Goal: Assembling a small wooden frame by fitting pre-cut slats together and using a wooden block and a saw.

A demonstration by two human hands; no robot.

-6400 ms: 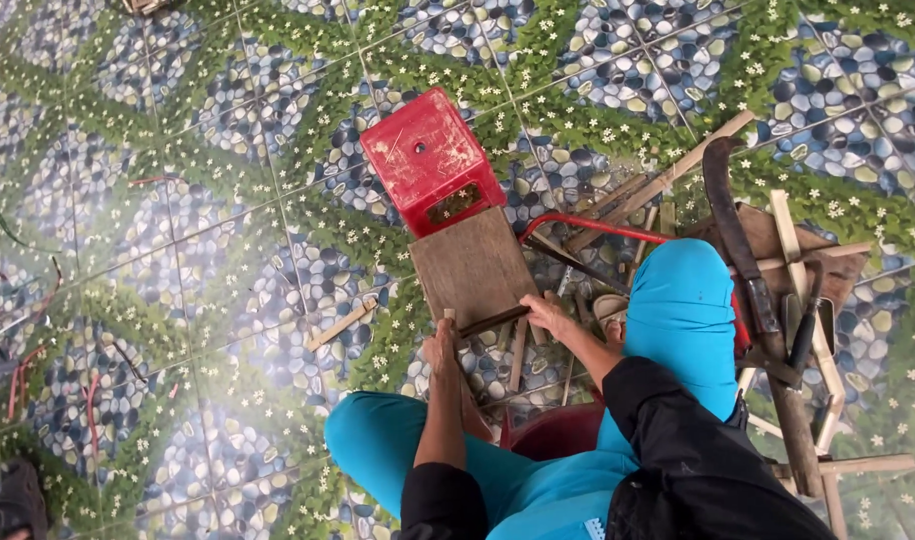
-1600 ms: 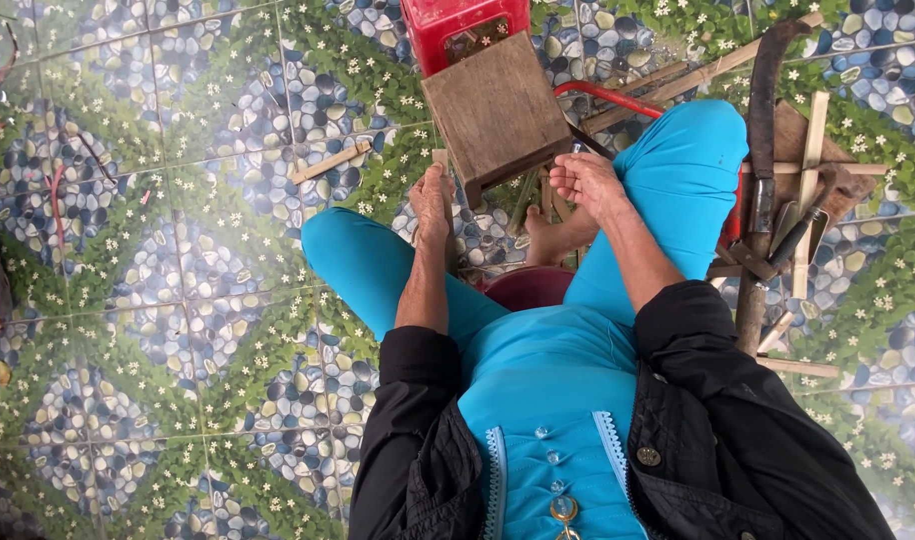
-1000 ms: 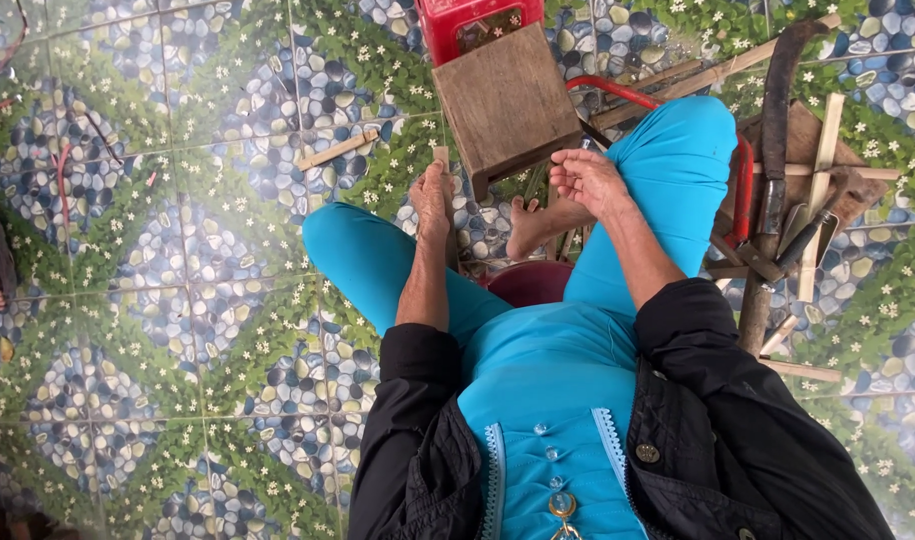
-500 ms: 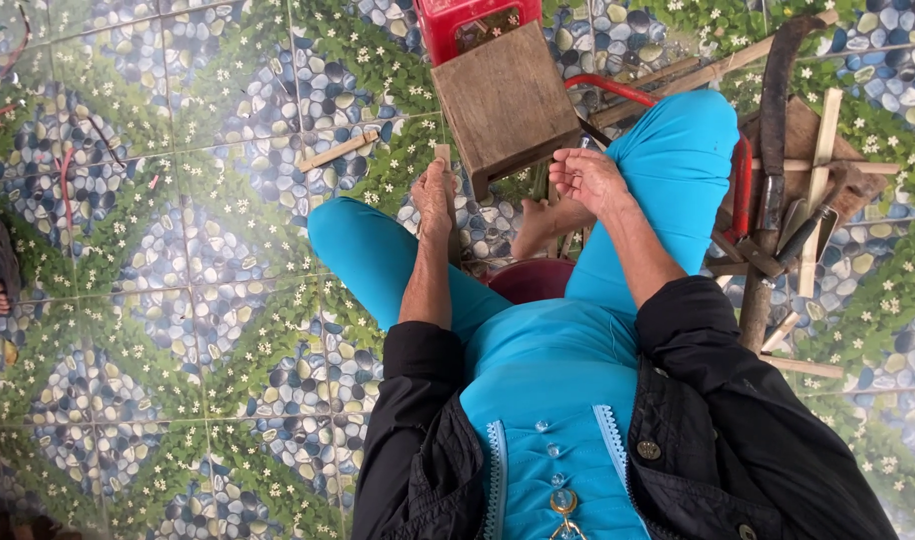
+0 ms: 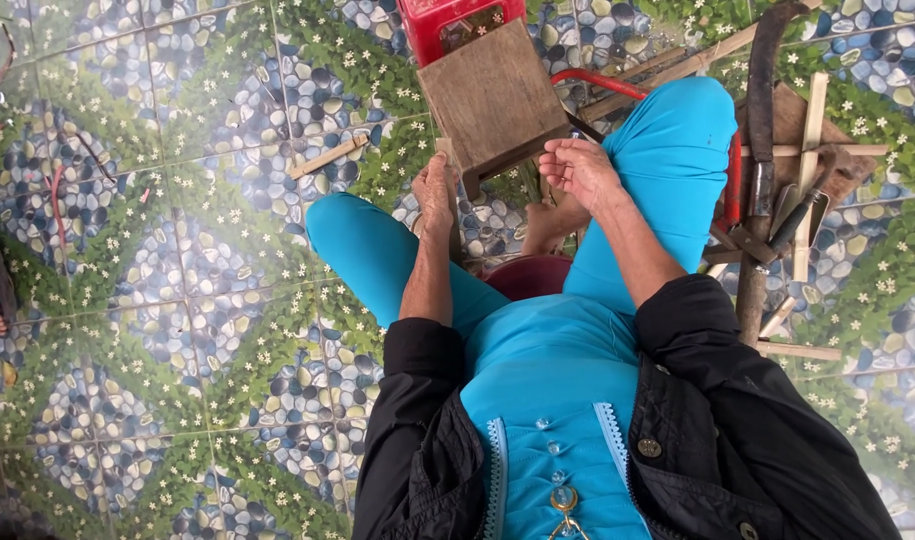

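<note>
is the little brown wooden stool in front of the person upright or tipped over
Upright: the small brown wooden stool shows its flat square top to the camera, legs beneath it on the tiled floor.

You sit on the tiled floor with a wooden block standing in front of you between your knees, and a plastic crate just behind it. Your left hand rests at the block's near left corner; your right hand hovers at its near right corner. A loose stick lies left of the block. To your right, beyond your knee, a long-handled blade lies across a pile of wood strips.
</note>
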